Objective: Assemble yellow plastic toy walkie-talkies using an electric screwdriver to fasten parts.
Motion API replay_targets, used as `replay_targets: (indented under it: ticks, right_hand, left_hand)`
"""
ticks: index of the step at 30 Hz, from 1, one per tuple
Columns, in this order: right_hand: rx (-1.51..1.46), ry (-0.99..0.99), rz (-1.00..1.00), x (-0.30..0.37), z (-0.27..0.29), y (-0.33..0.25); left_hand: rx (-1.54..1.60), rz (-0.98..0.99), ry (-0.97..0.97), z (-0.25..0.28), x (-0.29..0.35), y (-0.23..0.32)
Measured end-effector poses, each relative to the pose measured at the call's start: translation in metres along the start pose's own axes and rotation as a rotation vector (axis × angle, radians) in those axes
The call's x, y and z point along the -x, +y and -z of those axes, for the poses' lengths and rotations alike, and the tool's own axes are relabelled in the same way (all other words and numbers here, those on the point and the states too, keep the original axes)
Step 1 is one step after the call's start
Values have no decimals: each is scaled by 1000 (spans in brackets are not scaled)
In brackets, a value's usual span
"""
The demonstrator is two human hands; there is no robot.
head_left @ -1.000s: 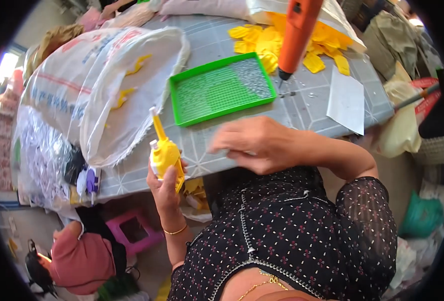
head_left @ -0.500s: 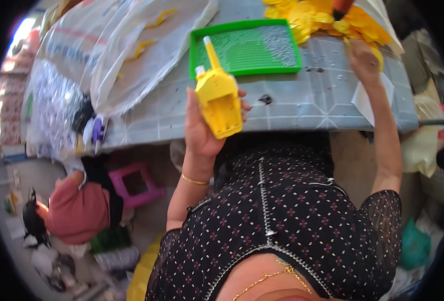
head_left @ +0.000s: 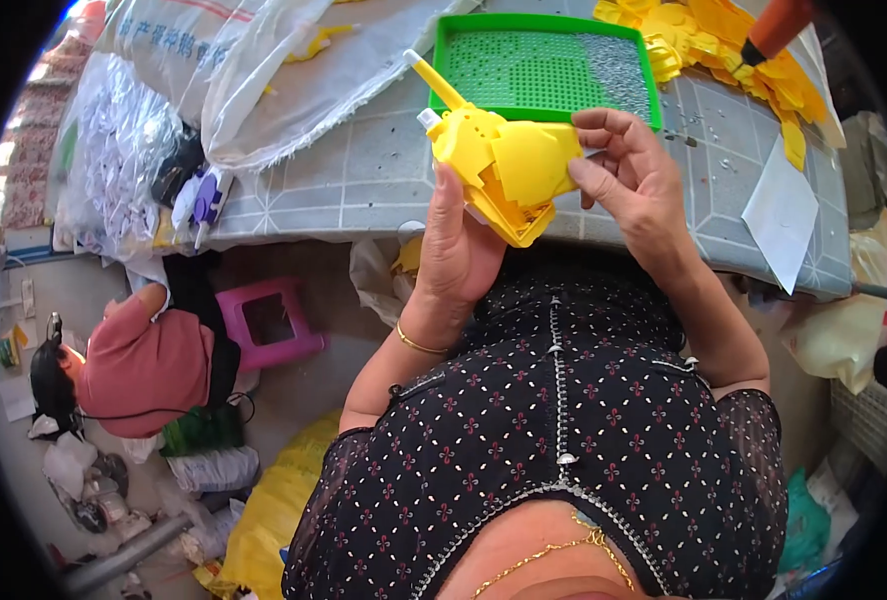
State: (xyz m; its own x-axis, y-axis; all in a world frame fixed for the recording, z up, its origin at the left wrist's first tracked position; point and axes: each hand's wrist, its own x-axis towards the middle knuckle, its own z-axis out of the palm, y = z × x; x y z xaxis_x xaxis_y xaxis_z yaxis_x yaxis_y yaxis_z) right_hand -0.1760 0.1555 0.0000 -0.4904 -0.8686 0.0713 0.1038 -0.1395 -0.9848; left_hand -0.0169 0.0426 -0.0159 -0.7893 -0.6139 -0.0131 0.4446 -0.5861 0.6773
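My left hand (head_left: 455, 250) is wrapped round a yellow plastic housing (head_left: 460, 140), from which a thin yellow arm with a white tip sticks up to the left. The lower part of the housing lies open like a shell. Over that opening, tilted and not flush, is a curved yellow plastic cover (head_left: 533, 155). The thumb and fingers of my right hand (head_left: 635, 185) pinch the cover at its right end. Just beyond both hands stands a green tray (head_left: 553, 118) with a perforated floor and a heap of small silvery screws at its right side.
Several yellow plastic parts (head_left: 698, 40) lie heaped at the far right, below a hanging orange-and-black electric screwdriver (head_left: 778, 28). White paper (head_left: 783, 215) lies at the table's right. A white woven sack (head_left: 283, 95) covers the left. Near a pink stool (head_left: 288, 345), a person (head_left: 158, 365) bends down.
My right hand has come from the yellow heap to the housing, bringing a yellow cover. My left hand has tilted the housing. The whole view has shifted a little.
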Motion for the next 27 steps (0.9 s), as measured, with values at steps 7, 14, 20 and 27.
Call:
replay_targets:
  ticks: [7, 14, 20, 27]
  right_hand:
    - [400, -184, 228, 5, -13, 6]
    - [689, -241, 586, -7, -4, 12]
    - [722, -170, 671, 2, -1, 19]
    - [751, -119, 620, 10, -3, 16]
  left_hand:
    - [154, 10, 36, 17, 10, 3]
    - [128, 2, 49, 20, 11, 5]
    - [122, 14, -49, 23, 5, 2]
    - [73, -86, -70, 18, 0, -3]
